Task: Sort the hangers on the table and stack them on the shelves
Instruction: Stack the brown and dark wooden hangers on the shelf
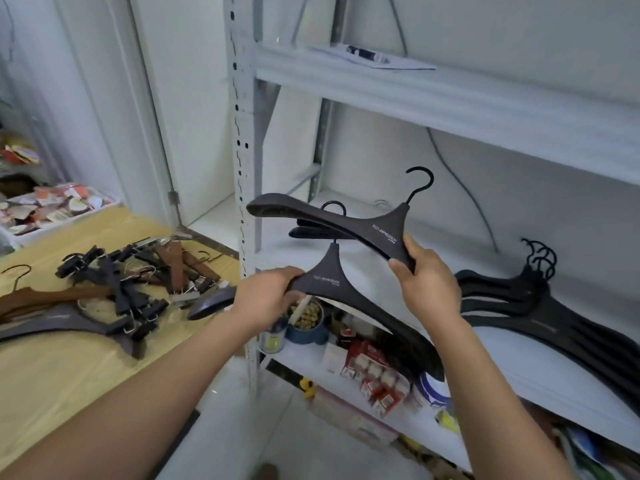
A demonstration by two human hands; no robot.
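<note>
My left hand (268, 296) grips a black wide-shouldered hanger (327, 280) at its left arm, just in front of the white shelf unit. My right hand (427, 280) holds a second black hanger (377, 230) by its right arm, higher up and above the middle shelf (381, 268). A stack of several black hangers (540, 306) lies on that shelf to the right, hooks pointing back. On the yellow-covered table (69, 375) at left lie a brown wooden hanger (52, 297), a dark coat hanger (65, 322) and a heap of black and brown clip hangers (138, 278).
The shelf's perforated upright (244, 168) stands between table and shelves. The lower shelf holds a blue bowl (306, 322), a can, small red-and-white boxes (375, 372) and a tape roll. A paper sheet (374, 58) lies on the top shelf. A tray of packets (52, 209) sits behind the table.
</note>
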